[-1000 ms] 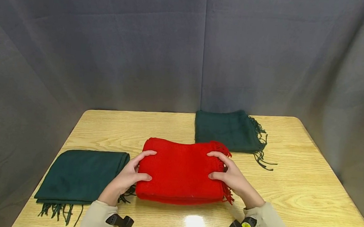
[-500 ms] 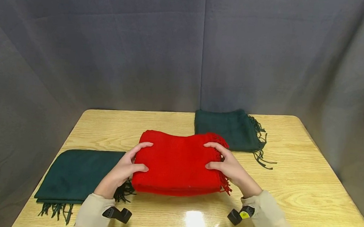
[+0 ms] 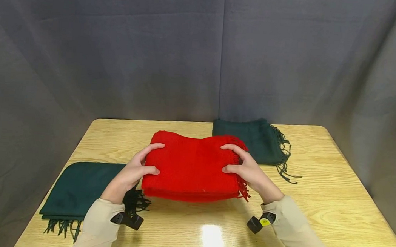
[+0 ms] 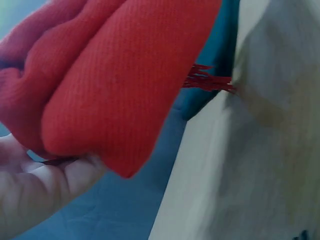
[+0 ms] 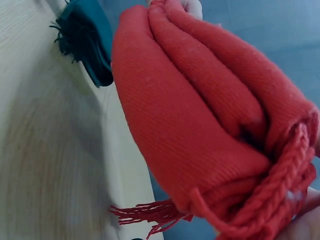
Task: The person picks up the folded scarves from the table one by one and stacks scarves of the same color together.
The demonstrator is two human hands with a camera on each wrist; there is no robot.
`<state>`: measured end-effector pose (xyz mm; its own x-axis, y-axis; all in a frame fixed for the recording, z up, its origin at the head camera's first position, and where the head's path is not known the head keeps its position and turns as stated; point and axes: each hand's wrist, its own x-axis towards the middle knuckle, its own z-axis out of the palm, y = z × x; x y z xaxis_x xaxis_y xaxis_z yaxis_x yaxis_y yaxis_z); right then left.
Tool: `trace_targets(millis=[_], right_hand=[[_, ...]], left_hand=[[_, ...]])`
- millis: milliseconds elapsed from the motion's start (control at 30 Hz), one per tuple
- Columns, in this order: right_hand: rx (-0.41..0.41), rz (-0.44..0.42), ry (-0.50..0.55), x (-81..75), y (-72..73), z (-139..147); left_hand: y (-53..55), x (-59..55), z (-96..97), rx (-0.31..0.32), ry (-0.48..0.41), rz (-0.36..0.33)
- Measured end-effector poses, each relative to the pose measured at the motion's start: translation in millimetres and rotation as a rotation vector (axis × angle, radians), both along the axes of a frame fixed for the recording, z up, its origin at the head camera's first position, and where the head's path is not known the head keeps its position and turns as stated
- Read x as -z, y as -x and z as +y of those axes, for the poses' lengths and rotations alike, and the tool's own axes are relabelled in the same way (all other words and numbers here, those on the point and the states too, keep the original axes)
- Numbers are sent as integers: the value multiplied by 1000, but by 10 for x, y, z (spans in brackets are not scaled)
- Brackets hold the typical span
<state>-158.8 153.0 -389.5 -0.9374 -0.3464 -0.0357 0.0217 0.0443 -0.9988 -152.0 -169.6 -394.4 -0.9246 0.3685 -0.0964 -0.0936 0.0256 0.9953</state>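
A folded red scarf (image 3: pixel 192 164) with fringe along its right end is held above the table between both hands. My left hand (image 3: pixel 135 172) grips its left end, thumb and fingertip showing on top. My right hand (image 3: pixel 247 170) grips the fringed right end the same way. The wrist views show the scarf's thick layered folds, raised off the wood; in the right wrist view the red fringe (image 5: pixel 150 212) hangs down. Fingers under the scarf are hidden in the head view.
A folded dark green scarf (image 3: pixel 81 190) lies at the table's left, its fringe partly behind my left wrist. Another dark green scarf (image 3: pixel 261 146) lies at the back, partly covered from view by the red one. Grey curtains (image 3: pixel 154 60) stand behind the wooden table (image 3: pixel 332 207).
Both hands have carried the red scarf up and away from me, slightly to the left. It now hides more of the back green scarf. Neither grip has changed.
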Motion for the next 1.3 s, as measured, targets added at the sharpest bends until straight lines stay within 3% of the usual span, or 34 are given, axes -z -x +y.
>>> trace_targets(millis=[367, 800, 1033, 1300], right_hand=[[1, -23, -33, -184, 138, -62], [6, -49, 3, -233, 282, -111], [13, -57, -11, -285, 374, -138], [25, -76, -21, -349, 460, -197]], left_hand=[[110, -147, -51, -35, -5, -15], [257, -240, -89, -25, 13, 1], [340, -275, -115, -22, 37, 45], [448, -312, -161, -14, 9, 24]])
